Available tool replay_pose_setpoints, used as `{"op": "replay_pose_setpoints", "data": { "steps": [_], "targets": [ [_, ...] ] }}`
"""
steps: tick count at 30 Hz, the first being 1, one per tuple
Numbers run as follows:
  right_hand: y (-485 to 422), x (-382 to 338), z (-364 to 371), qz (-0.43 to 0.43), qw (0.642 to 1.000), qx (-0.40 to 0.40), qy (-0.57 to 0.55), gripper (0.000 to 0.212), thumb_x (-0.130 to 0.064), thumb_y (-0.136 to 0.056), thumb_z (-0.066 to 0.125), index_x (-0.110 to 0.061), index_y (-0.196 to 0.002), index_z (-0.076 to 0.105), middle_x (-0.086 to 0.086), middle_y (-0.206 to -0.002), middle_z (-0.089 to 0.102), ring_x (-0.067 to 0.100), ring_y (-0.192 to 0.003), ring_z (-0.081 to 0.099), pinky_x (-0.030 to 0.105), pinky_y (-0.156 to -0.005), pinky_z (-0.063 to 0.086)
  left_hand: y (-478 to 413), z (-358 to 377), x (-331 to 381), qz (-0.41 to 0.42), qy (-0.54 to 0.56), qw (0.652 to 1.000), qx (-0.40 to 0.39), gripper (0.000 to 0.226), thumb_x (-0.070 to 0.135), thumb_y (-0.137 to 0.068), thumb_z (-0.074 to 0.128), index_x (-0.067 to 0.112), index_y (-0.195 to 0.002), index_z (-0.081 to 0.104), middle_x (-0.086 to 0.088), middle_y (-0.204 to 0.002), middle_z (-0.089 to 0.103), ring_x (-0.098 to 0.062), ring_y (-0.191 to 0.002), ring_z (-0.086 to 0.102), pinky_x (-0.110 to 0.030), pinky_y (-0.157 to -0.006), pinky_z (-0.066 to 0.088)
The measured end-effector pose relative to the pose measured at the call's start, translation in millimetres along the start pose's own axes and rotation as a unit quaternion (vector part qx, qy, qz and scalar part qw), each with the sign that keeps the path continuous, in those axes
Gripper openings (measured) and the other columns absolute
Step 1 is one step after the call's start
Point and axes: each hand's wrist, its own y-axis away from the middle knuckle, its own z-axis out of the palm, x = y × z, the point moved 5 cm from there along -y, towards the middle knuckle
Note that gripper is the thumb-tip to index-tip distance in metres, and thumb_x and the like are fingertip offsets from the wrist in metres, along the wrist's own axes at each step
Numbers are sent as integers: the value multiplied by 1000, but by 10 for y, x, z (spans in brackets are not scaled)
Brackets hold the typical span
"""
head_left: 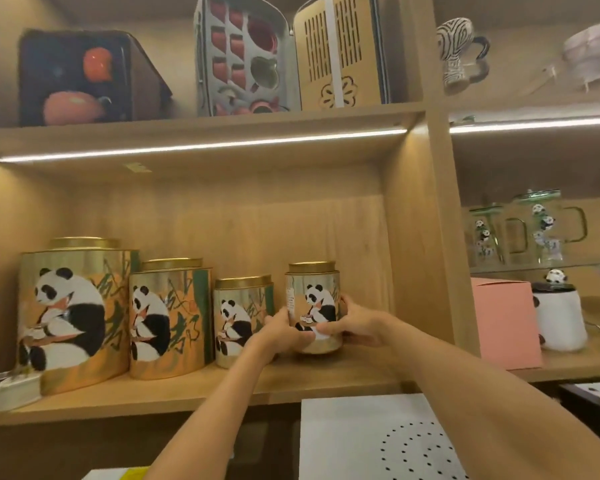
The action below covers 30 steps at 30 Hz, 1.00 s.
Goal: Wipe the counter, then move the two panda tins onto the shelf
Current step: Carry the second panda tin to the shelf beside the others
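Several gold-lidded panda tins stand in a row on the wooden shelf [194,386], shrinking in size from left to right. The rightmost small panda tin [314,292] stands upright on the shelf board. My left hand [284,332] wraps its left side and my right hand [352,323] wraps its right side and lower front. Just to its left stands another small panda tin [238,320], close to my left wrist. A medium tin [168,317] and a large tin [73,313] stand further left.
A vertical wooden divider [420,271] rises right of the held tin. Beyond it sit a pink box [503,320], a white panda jar [558,320] and glass panda mugs [548,230]. Tea sets fill the upper shelf. A white dotted surface [378,438] lies below.
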Motion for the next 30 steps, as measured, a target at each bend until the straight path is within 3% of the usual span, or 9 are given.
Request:
{"op": "replay_pose_setpoints", "data": {
  "steps": [5, 8, 13, 15, 21, 26, 30],
  "targets": [
    [-210, 156, 64, -16, 996, 37, 76, 117, -33, -68, 88, -29, -153, 7, 6, -155, 33, 30, -140, 35, 43, -115, 32, 10, 84, -148, 12, -10, 992, 128, 37, 16, -83, 76, 11, -114, 56, -10, -113, 65, -17, -95, 61, -30, -80, 55],
    [-246, 251, 125, -27, 996, 29, 74, 117, -38, -71, 84, -33, -153, 2, 6, -159, 26, 30, -141, 31, 39, -111, 31, 46, 145, -220, 13, -13, 988, 151, 34, 16, -84, 75, 10, -112, 57, -8, -107, 65, -20, -96, 64, -31, -79, 56],
    [-183, 327, 122, -51, 995, 43, 76, 108, -49, -70, 82, -30, -152, 15, 5, -157, 32, 28, -139, 36, 39, -111, 33, 74, 147, -249, 20, -38, 982, 182, 30, 23, -83, 76, 11, -104, 59, -8, -102, 64, -19, -89, 62, -20, -63, 45],
    [-137, 370, 101, -69, 992, 60, 82, 107, -50, -68, 83, -24, -152, 21, 6, -155, 36, 28, -138, 38, 42, -114, 34, 88, 177, -283, 32, -59, 980, 185, 30, 26, -85, 75, 13, -107, 59, -4, -103, 63, -16, -91, 59, -19, -66, 44],
    [-154, 440, 147, -84, 992, 56, 72, 105, -18, -73, 82, -28, -153, 14, 6, -154, 36, 23, -133, 40, 42, -113, 32, 125, 222, -422, 40, -120, 973, 195, 32, 36, -82, 76, 21, -99, 54, 3, -99, 60, -13, -91, 59, -23, -73, 49],
    [-190, 537, 151, -88, 987, 84, 100, 105, -34, -71, 85, -27, -152, 18, 5, -153, 39, 27, -138, 39, 42, -113, 36, 157, 246, -461, 24, -133, 969, 207, 36, 34, -85, 74, 16, -110, 54, -2, -109, 62, -17, -100, 61, -33, -87, 57],
    [-184, 453, 47, -92, 984, 101, 117, 102, -38, -71, 84, -24, -150, 23, 5, -152, 41, 25, -136, 42, 42, -110, 38, 134, 236, -335, 24, -131, 966, 223, 35, 31, -87, 72, 13, -112, 56, -5, -111, 64, -20, -102, 61, -33, -86, 55]
  ]
}}
